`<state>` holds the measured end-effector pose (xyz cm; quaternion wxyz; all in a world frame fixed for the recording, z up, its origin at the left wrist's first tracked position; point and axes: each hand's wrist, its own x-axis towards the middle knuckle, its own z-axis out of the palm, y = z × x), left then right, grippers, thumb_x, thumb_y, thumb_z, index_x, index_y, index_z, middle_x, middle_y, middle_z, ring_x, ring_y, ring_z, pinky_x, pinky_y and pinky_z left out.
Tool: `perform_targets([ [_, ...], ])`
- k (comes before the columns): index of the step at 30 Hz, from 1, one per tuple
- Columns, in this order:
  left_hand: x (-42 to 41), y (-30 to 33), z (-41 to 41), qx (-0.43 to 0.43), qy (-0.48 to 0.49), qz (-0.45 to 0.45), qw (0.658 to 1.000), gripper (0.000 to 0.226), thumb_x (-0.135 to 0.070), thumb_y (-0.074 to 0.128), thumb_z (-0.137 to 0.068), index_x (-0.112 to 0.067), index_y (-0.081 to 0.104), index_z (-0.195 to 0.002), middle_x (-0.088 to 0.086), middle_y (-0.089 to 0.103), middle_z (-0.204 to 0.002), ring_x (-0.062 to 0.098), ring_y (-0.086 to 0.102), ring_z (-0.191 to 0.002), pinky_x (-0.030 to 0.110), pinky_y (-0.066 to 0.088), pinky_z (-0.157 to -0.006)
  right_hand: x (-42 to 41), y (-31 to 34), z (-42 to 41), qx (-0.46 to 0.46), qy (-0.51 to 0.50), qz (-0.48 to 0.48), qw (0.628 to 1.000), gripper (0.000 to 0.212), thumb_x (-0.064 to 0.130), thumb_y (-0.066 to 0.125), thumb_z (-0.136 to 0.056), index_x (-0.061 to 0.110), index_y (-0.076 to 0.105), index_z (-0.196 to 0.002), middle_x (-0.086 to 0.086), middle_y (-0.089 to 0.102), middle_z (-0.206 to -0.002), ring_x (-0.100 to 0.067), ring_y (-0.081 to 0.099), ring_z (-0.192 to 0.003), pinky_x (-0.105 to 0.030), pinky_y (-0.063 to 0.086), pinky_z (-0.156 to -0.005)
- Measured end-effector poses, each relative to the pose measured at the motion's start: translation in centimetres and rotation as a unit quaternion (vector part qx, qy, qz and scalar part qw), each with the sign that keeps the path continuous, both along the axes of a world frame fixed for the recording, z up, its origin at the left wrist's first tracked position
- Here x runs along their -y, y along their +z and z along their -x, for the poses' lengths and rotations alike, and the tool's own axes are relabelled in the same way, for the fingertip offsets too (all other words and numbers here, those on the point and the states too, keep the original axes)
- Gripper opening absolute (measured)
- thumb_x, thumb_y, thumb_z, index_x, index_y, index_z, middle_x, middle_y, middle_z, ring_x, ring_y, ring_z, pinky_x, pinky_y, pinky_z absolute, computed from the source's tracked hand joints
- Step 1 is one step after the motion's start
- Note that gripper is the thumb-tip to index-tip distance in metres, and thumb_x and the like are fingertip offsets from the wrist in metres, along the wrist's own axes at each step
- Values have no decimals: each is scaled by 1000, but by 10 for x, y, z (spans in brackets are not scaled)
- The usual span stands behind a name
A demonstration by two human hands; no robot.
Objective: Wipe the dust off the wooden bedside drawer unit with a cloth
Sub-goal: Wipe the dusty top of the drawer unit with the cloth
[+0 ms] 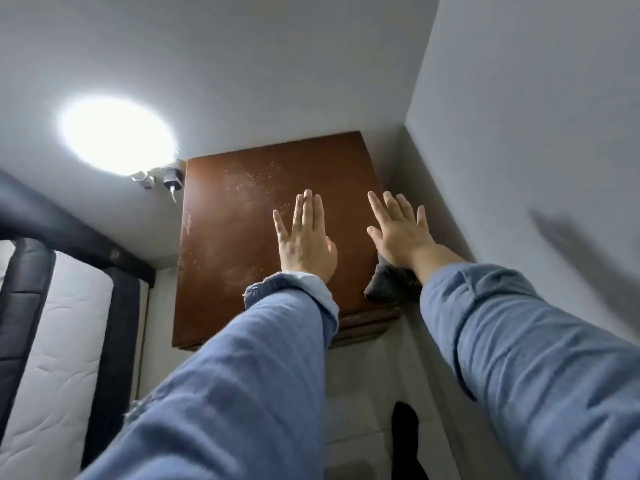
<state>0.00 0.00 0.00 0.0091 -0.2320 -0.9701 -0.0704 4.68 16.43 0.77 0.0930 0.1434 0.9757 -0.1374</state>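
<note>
Head view: both hands hover flat, fingers straight, over a dusty wooden drawer unit (242,244) in a wall corner; left hand (306,239), right hand (398,230). A dark cloth (384,284) lies under the right wrist, near the unit's front right edge

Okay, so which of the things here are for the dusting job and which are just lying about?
For the job: wooden drawer unit, with dust specks on top; dark cloth near its front right corner; left hand; right hand.
Lying about: charger plug, mattress.
</note>
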Motion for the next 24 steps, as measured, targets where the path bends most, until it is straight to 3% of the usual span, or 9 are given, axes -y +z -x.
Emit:
perform_targets([
  [6,-17,-46,-17,180,-16,57,982,71,-21,39,-93,-12,2,-153,1,-6,-162,14,-7,-149,55,-5,-118,-27,-42,-24,134,-22,54,989,69,6,38,-92,26,7,-150,-1,6,-160,-24,-2,-147,-53,4,-118],
  [10,-26,-67,-15,259,-19,116,959,70,-27,40,-95,-12,4,-153,3,-6,-162,17,-3,-149,54,-1,-118,-42,-69,-22,136,-46,93,985,72,4,41,-93,27,3,-150,-1,4,-160,-26,4,-147,-53,9,-117],
  [13,-27,-78,-12,274,-22,144,951,75,-34,43,-92,-13,5,-153,2,-6,-162,16,-1,-149,55,1,-118,-49,-78,-13,122,-56,110,985,75,3,47,-90,25,9,-151,-3,16,-158,-33,31,-137,-48,34,-109],
  [15,-27,-82,-13,267,-21,147,952,78,-38,44,-89,-15,5,-153,0,-6,-162,16,-1,-149,56,1,-117,-51,-80,-9,99,-61,73,991,65,7,51,-88,19,24,-147,-9,33,-148,-36,40,-126,-46,40,-100],
  [18,-26,-84,-16,262,-18,152,953,79,-42,44,-88,-15,6,-153,0,-6,-162,15,0,-149,56,0,-117,-53,-78,-7,99,-74,68,990,36,15,58,-85,14,48,-119,-12,57,-111,-35,54,-106,-39,44,-82],
  [20,-26,-83,-15,268,-20,156,950,79,-44,43,-89,-16,6,-153,0,-6,-162,15,-1,-149,57,-1,-117,-53,-68,-5,119,-81,139,980,23,17,63,-80,11,52,-99,-9,57,-94,-31,57,-91,-32,41,-69],
  [22,-25,-81,-13,275,-24,163,947,79,-45,42,-90,-16,5,-153,-1,-6,-162,15,-1,-149,57,-1,-117,-53,-53,0,115,-85,207,968,25,18,65,-76,7,56,-98,-9,56,-93,-28,54,-88,-30,39,-64],
  [24,-25,-79,-12,283,-26,168,944,78,-46,41,-91,-16,4,-153,-1,-6,-162,14,-1,-149,58,-3,-116,-55,-43,6,96,-92,232,963,33,18,66,-76,5,58,-105,-10,54,-105,-29,52,-98,-32,43,-75],
])
